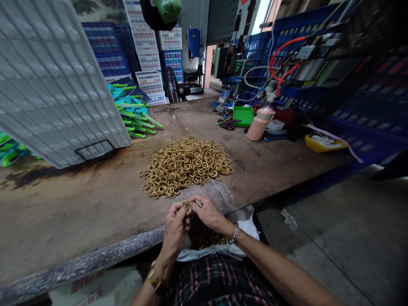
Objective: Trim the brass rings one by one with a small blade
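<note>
Between the fingertips of my left hand (176, 221) is a brass-coloured ring (186, 205); a second ring seems to sit just below it. My right hand (207, 212) is closed on a small metallic tool (198, 203), its exact kind unclear, with the fingertips beside the ring. Beyond both hands a heap of similar rings (188, 163) lies on the brown table (121, 204). Below my hands, an open white sack (248, 229) on my lap contains more rings (207, 238), partly hidden by my right hand and wrist.
A white ribbed plastic panel (63, 85) leans at the left, near green and blue hangers (135, 112). Toward the right stand a pink bottle (259, 124), a green tray (243, 116) and a yellow tray (325, 144). The table's front edge (95, 258) is wrapped in plastic.
</note>
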`<state>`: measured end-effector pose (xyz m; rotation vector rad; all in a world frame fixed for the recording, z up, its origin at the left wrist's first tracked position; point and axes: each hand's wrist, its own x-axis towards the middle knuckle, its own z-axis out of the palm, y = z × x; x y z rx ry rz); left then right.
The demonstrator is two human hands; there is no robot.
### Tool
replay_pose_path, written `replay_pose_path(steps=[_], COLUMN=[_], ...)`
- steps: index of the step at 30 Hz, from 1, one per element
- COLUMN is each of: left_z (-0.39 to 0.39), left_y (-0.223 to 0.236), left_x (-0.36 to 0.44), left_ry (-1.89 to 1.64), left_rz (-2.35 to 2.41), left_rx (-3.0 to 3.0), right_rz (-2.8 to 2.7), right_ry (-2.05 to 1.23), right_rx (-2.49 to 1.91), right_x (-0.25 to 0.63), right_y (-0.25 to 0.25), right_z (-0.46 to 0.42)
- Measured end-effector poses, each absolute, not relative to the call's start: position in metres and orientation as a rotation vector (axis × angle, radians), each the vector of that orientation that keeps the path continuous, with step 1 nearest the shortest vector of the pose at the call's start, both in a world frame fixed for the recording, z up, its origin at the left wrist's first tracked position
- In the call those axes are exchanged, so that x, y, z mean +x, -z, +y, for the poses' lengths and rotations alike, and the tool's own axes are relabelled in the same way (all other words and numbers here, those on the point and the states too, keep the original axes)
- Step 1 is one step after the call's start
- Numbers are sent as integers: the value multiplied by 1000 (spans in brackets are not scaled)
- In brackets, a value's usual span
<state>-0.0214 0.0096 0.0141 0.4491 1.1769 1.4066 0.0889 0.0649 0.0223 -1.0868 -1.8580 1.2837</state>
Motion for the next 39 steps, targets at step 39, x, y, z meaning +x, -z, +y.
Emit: replay_pose_path(steps=[39], left_z=[6], left_y=[-18], left_x=[-24], left_ry=[-1225], left_rz=[1305], left_rx=[778], right_rz=[-2482], right_ry=[-824], right_rx=[-1072], right_x=[108], right_y=[-26], right_z=[66])
